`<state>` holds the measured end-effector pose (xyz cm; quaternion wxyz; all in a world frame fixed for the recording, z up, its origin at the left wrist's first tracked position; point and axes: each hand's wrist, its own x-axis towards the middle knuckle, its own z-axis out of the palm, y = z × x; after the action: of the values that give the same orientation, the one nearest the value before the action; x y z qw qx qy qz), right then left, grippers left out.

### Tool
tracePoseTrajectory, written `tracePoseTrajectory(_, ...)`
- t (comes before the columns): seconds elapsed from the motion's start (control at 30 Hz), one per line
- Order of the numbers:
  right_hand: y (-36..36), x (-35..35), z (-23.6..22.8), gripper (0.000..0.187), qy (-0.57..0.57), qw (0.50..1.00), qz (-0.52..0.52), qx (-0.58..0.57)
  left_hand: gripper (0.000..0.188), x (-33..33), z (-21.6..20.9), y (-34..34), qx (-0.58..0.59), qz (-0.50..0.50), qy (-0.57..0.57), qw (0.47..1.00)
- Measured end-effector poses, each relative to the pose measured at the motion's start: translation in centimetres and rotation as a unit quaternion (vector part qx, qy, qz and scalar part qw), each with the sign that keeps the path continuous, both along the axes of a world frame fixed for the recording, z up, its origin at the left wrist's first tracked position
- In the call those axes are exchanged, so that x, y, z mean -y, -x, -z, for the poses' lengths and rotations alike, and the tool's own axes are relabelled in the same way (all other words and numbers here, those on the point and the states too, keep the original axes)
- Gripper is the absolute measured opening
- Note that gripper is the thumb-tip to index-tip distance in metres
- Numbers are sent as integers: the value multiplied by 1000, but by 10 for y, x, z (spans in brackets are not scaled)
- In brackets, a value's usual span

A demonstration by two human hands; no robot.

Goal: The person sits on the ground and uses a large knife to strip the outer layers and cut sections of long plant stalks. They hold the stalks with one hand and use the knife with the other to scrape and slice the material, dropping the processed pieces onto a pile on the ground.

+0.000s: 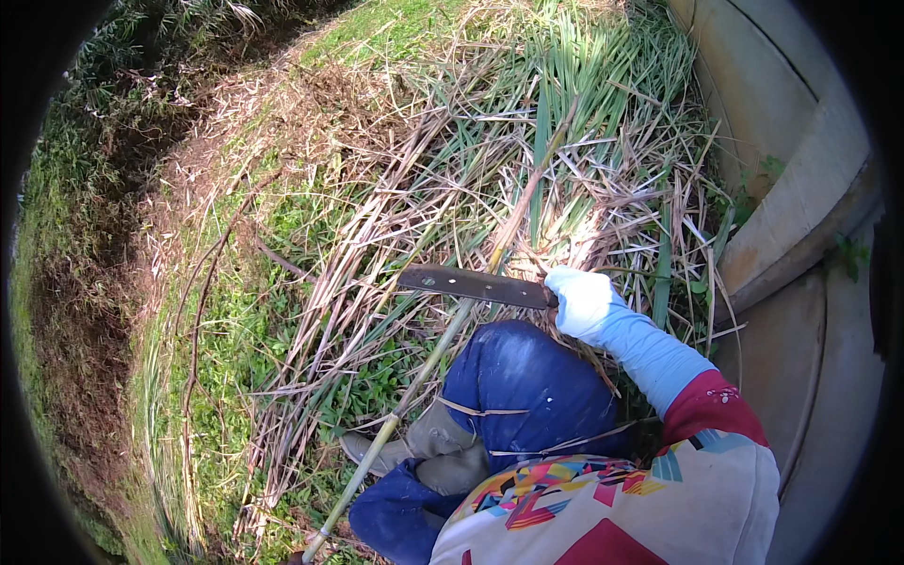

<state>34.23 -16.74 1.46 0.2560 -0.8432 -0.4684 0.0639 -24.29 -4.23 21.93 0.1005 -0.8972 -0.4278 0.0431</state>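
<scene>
My right hand (580,299), in a white glove with a pale blue cuff, is closed round the handle end of a machete (476,285). Its dark, blunt-ended blade with a few light spots points left, across a long cane stalk (438,353). Whether blade and stalk touch, I cannot tell. The stalk slants from the lower edge, past my blue-trousered knee (527,391), up to green leaves at the top. My left hand does not show; the stalk's lower end runs to the picture's edge.
Cut stalks and dry leaves (377,226) cover the ground ahead, with a green leaf pile (603,66) beyond. A grey concrete wall (786,188) stands close on the right. A thin bent branch (202,292) lies at left, near dark brush (141,85). My boot (438,447) is below.
</scene>
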Motion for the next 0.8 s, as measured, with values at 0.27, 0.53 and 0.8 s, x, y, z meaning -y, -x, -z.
tracePoseTrajectory(0.27,-47,-31,-20,17,15,975,216,-51,27,-17,-19,35,7,80,-119,990)
tracePoseTrajectory(0.53,19,-12,-17,26,82,996,-31,13,29,-25,-5,60,-8,126,-191,973)
tracePoseTrajectory(0.8,-131,-9,-1,22,147,957,248,8,20,-30,6,49,-14,78,-145,986)
